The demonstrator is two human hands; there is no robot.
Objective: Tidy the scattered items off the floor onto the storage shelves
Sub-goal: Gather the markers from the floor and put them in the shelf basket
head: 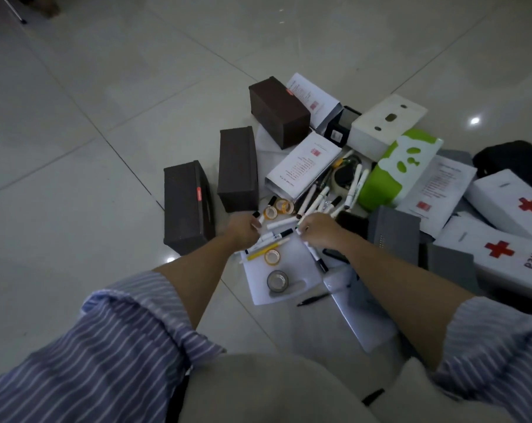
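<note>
From the head view, both bare forearms reached down into a scatter of white-barrelled marker pens with dark caps [312, 206] lying loose on the pale glossy tiled floor [106, 102]. The left hand [243, 225] had its fingers curled around the end of one or two of those pens, while the right hand [318, 228] pinched another pen near its tip. The pens lay fanned at all angles, some resting on a white sheet of paper [277, 270] beside a yellow pencil-like stick [266, 250] and several small rolls of tape [272, 257]. Just left of the hands stood three dark brown rectangular boxes [187, 207], close together. To the right lay a green and white panda-patterned case [396, 169], a cream tissue box [386, 122] and white first-aid boxes with red crosses [508, 206]. Blue striped sleeves [121, 346] were rolled up.
</note>
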